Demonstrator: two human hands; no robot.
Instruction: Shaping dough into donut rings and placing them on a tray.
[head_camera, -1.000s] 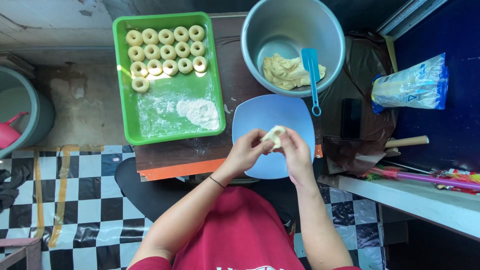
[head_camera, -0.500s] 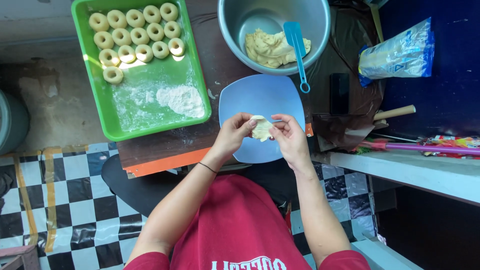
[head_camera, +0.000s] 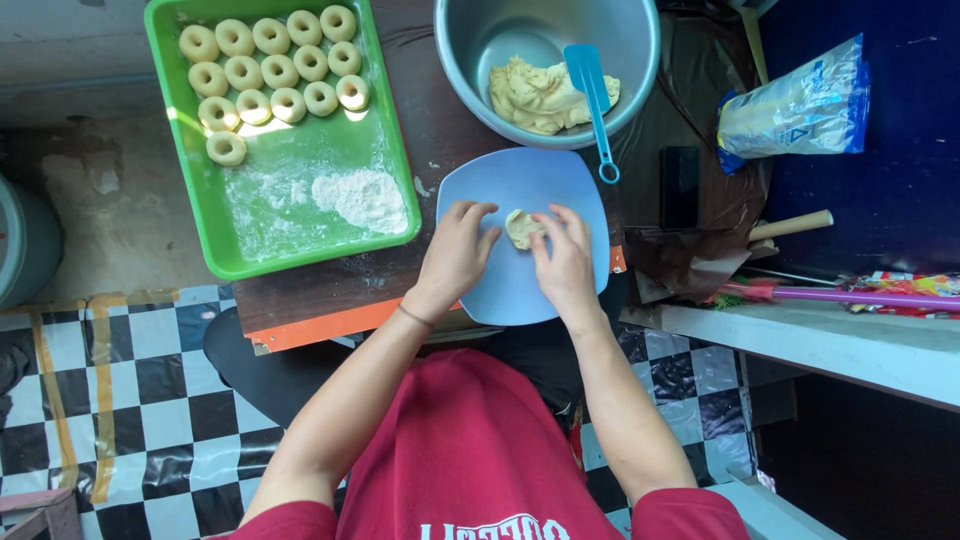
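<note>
Dough piece (head_camera: 521, 228): small, pale cream lump, soft and irregular in outline, somewhat flattened, lying on the light blue plastic board (head_camera: 520, 290), toward the board's far half and near its middle. Left hand (head_camera: 457, 252): palm down on the board just left of the dough piece, fingers spread and loosely curved, fingertips at the lump's left edge; whether they actually press it is hard to tell from this angle. Right hand (head_camera: 565, 262): palm down just right of the dough piece, fingers bent with the tips touching the lump's right side, not closed around it. The dough piece sits between the two hands. Beyond the board, away from the person: a round metal bowl (head_camera: 480, 40) holding a larger mass of the same pale dough (head_camera: 540, 95), with a light blue spatula (head_camera: 590, 90) leaning in it, handle end reaching down to the board's far edge. Left of the board: a green rectangular tray (head_camera: 385, 150) carrying rows of ring-shaped raw doughnuts (head_camera: 275, 70) at its far end and a heap of white flour (head_camera: 360, 198) at its near end. Right of the board: a dark flat phone-like object (head_camera: 681, 186), and beyond it a clear bag of white powder (head_camera: 795, 105).
</note>
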